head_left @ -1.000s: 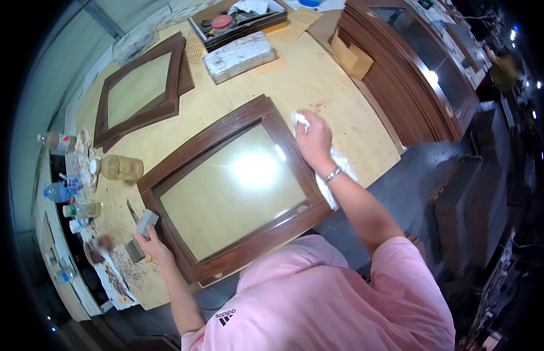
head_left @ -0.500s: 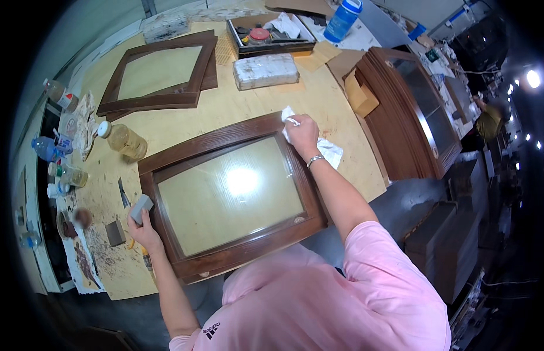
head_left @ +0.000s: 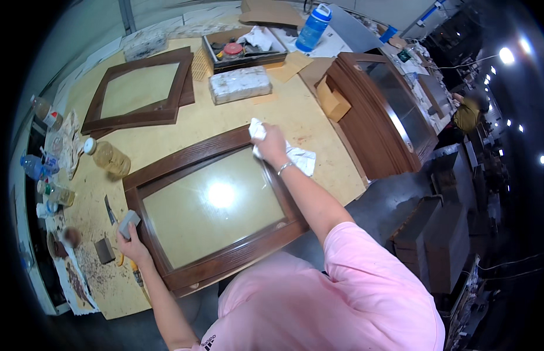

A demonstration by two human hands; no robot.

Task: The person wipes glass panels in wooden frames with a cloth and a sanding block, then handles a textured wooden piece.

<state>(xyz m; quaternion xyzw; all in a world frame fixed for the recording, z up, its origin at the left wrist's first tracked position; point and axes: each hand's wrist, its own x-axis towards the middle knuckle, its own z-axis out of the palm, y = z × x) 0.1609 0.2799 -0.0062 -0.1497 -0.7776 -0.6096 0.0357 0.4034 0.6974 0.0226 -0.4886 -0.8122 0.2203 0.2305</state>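
A dark brown wooden door frame with a glass pane (head_left: 210, 205) lies flat on the worktable in front of me. My right hand (head_left: 269, 145) is closed around a white cloth (head_left: 301, 159) at the frame's far right corner, and part of the cloth trails onto the table. At the frame's left edge, my left hand (head_left: 133, 244) grips a grey sanding block (head_left: 129, 224). Close to it lie a second, darker block (head_left: 104, 251) and a knife (head_left: 110, 209). A yellow-handled tool (head_left: 136, 273) is partly hidden by my left forearm.
Two more brown frames (head_left: 96, 97) are stacked at the far left. A jar of yellowish liquid (head_left: 111, 159) stands left of the pane, with several bottles (head_left: 58, 193) beyond. Behind are a wrapped white block (head_left: 241, 85), an open box (head_left: 246, 63) and a blue bottle (head_left: 313, 28); stacked brown doors (head_left: 371, 117) are right.
The whole view has shifted, so the table and its things sit farther left and lower. Both hands keep their holds at nearly the same places on the frame.
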